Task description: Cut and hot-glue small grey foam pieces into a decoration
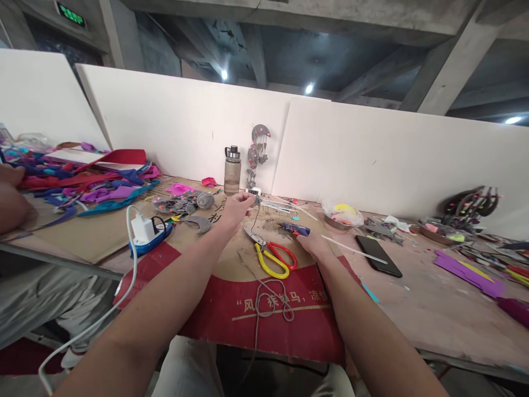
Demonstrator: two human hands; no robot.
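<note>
My left hand [236, 208] reaches forward over the cardboard sheet [231, 309], its fingers pinched on the end of a thin grey wire [264, 298] that trails back in loops toward me. My right hand [316, 242] rests on the cardboard and grips a small blue glue gun [295, 229]. A long clear glue stick [355, 251] pokes out to the right of that hand. Yellow-handled scissors [270, 259] and red-handled scissors [285, 255] lie between my two hands.
A water bottle [232, 168] and a grey felt moon ornament [257, 154] stand against the white back boards. A power strip with a white charger [146, 234] sits left. A black phone [378, 255] lies right. Coloured felt scraps [95, 184] pile far left, beside another person's arm [10, 201].
</note>
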